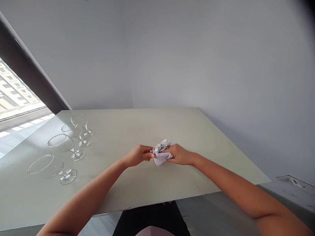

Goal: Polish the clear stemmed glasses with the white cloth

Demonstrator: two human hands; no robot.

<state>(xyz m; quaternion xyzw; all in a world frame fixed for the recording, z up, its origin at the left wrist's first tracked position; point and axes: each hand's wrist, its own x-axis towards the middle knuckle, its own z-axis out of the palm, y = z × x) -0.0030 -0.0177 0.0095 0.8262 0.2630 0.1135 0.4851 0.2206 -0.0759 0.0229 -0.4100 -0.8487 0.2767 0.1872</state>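
Nearest, dark clothing (pixel 150 219) is cut off by the lower edge of the view, as are both forearms. Above the desk (pixel 137 186), fairly near its front edge, the white cloth (pixel 160 160) is bunched between the two hands. The left hand (pixel 139 155) pinches its left side between thumb and fingers. The right hand (pixel 180 154) grips the other side, its fingers closed on the cloth and partly hidden in the folds. Something shiny shows among the folds, too small and covered to make out.

Four clear stemmed glasses stand in a row on the desk, to the left of the hands. The nearest glass (pixel 52 167), second glass (pixel 65 146), third glass (pixel 75 132) and farthest glass (pixel 82 124) have see-through bowls with the desk showing through; the farther bowls partly overlap in view. Beyond are a bright window (pixel 17 90), cut off at left, and pale walls (pixel 197 59).
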